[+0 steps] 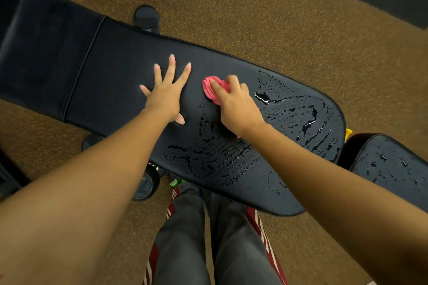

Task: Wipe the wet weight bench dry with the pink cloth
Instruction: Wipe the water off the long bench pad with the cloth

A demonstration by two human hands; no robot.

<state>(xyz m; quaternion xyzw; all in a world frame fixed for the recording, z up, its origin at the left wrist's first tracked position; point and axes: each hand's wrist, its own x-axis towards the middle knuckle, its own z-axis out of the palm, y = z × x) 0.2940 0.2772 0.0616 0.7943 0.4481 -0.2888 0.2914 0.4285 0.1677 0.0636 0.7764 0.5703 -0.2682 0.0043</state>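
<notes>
The black padded weight bench runs diagonally from upper left to lower right. Water streaks and droplets cover its right half, around and below my right hand. My right hand grips the bunched pink cloth and presses it on the pad near the middle. My left hand lies flat on a dry part of the pad, fingers spread, just left of the cloth. A second black pad at the right edge also carries droplets.
Brown speckled carpet surrounds the bench. Black bench feet show at the far side and near side. My legs in grey trousers stand against the near edge. A yellow part sits between the two pads.
</notes>
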